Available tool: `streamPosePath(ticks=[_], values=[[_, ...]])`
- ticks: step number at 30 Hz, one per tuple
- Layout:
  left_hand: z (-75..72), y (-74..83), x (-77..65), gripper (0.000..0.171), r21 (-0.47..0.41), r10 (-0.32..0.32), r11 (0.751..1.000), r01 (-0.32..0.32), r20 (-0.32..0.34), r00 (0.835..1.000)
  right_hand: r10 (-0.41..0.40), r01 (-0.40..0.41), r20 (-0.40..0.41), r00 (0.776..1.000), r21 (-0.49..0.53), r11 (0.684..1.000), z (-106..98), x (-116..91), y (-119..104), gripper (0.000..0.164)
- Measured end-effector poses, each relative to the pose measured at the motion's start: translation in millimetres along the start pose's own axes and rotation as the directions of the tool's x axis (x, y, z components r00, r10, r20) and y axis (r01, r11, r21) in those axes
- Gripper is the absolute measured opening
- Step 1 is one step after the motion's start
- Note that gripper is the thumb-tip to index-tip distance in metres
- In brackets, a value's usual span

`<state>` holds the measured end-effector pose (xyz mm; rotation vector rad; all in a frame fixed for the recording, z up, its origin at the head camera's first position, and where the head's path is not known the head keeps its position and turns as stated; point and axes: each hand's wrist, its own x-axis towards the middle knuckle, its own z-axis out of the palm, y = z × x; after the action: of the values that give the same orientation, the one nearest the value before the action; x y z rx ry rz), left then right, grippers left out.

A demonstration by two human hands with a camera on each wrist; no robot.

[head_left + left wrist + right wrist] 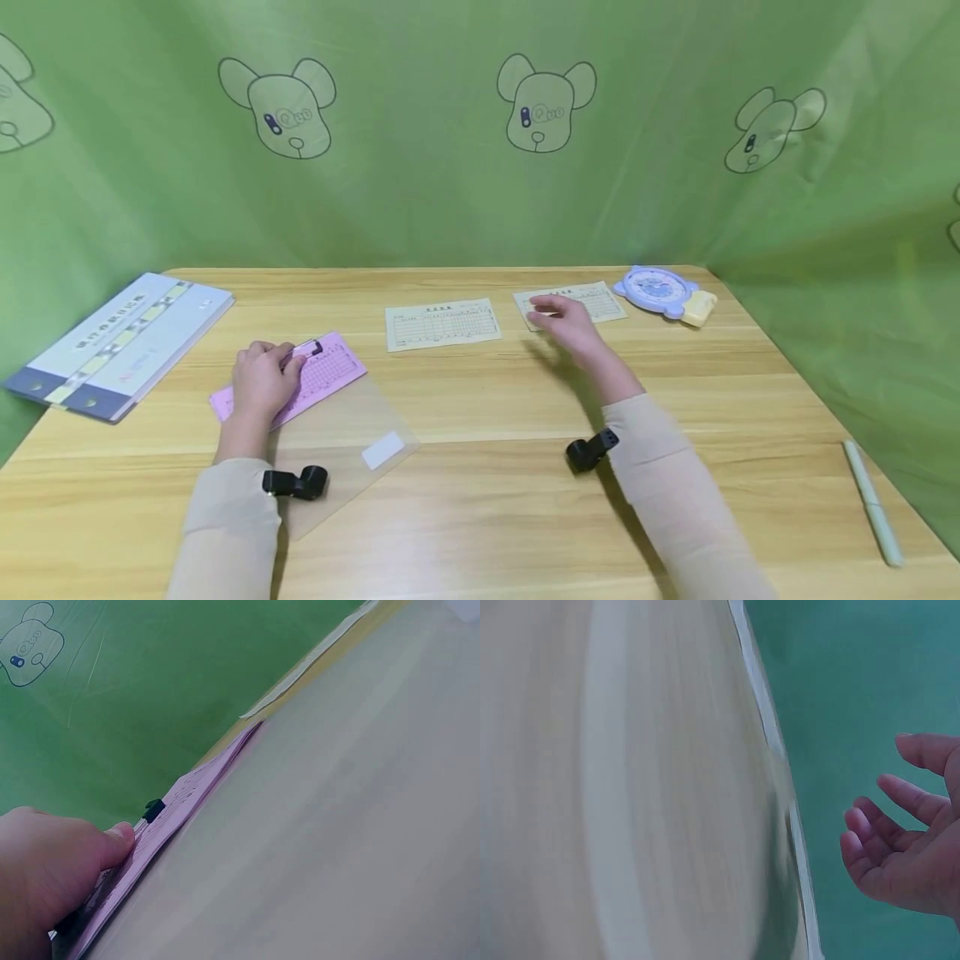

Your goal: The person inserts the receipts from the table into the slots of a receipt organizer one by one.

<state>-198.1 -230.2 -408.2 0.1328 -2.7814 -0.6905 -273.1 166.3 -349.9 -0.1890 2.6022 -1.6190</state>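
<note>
My left hand (262,379) is over a stack of pink printed forms (333,367) at the left of the table. Its thumb and fingers pinch a slim, clear item with black ends (317,347) that lies along the forms. What kind of item it is I cannot tell, as the hand covers its middle. The forms overlap a translucent sheet (345,450) with a white label. My right hand (567,325) hovers over a pale printed form (602,302) at the back right, fingers loosely bent and holding nothing. A similar pale form (442,325) lies left of it.
A blue-and-white binder (142,337) lies at the far left. At the back right, a light-blue toy clock (657,290) sits beside a cream-coloured block (699,308). A pale green pen (873,504) lies near the right edge. Green curtain (420,167) hangs behind the table.
</note>
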Motion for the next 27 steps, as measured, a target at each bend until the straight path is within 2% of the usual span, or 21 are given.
streamPosePath(ticks=[7,11,17,21,27], values=[[-0.4,1.7,-0.7,0.038,-0.010,-0.011,1.000,0.011,0.011,1.000,0.029,-0.043,-0.131,0.991,-0.108,0.993,-42.8,12.4,28.2,0.044],[-0.8,1.9,-1.3,0.037,-0.011,-0.012,1.000,0.012,0.004,1.000,0.050,-0.071,-0.164,0.985,-0.126,0.989,-57.7,20.0,39.4,0.047],[0.3,0.7,-2.3,0.035,0.001,0.012,1.000,-0.012,-0.032,0.999,0.113,-0.140,-0.186,0.976,-0.139,0.980,-68.9,27.2,54.3,0.049],[1.5,0.0,-2.1,0.036,-0.002,0.012,1.000,-0.012,-0.028,1.000,0.155,-0.187,-0.209,0.966,-0.141,0.972,-72.3,29.1,61.7,0.049],[1.8,-0.9,-0.4,0.036,-0.008,0.014,1.000,-0.014,-0.029,0.999,0.148,-0.189,-0.220,0.964,-0.181,0.965,-77.0,32.0,68.9,0.049]])
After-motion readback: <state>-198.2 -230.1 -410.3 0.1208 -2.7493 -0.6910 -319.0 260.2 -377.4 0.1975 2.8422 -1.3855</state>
